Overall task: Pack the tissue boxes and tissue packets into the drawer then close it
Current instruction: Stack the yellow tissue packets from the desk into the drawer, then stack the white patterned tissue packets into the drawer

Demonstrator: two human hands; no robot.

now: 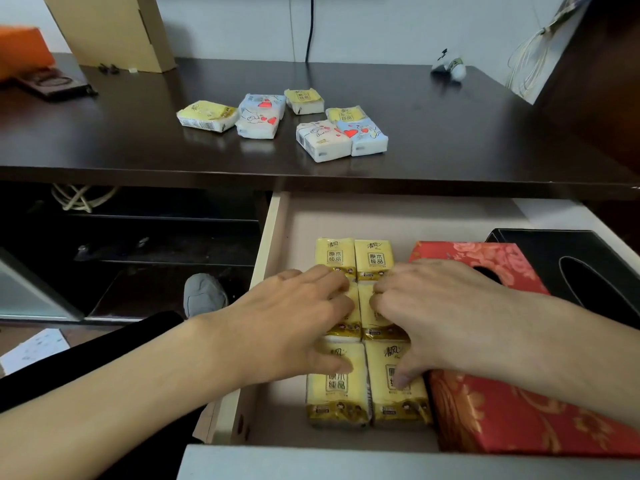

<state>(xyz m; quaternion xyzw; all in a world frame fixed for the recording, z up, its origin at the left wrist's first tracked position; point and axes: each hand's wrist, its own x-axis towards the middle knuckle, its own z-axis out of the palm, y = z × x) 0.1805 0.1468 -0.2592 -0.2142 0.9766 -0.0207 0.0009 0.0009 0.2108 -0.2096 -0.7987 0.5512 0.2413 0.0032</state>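
Note:
The drawer (266, 247) stands pulled out below the dark desk. Inside it lie several yellow tissue packets (353, 258) in two columns, a red floral tissue box (512, 414) beside them and a black tissue box (588, 265) at the far right. My left hand (294, 317) rests flat on the left column's middle packet. My right hand (433, 306) lies on the right column's middle packet, thumb on the nearest one. Neither hand grips anything. On the desk top lie several loose packets, yellow (207, 116) and white with red hearts (323, 140).
A cardboard box (114, 29) leans at the desk's back left beside an orange object (20, 50). A black cable (309, 29) hangs down the wall. A small figurine (448, 67) sits at the back right. A shoe (204, 294) shows on the floor at left.

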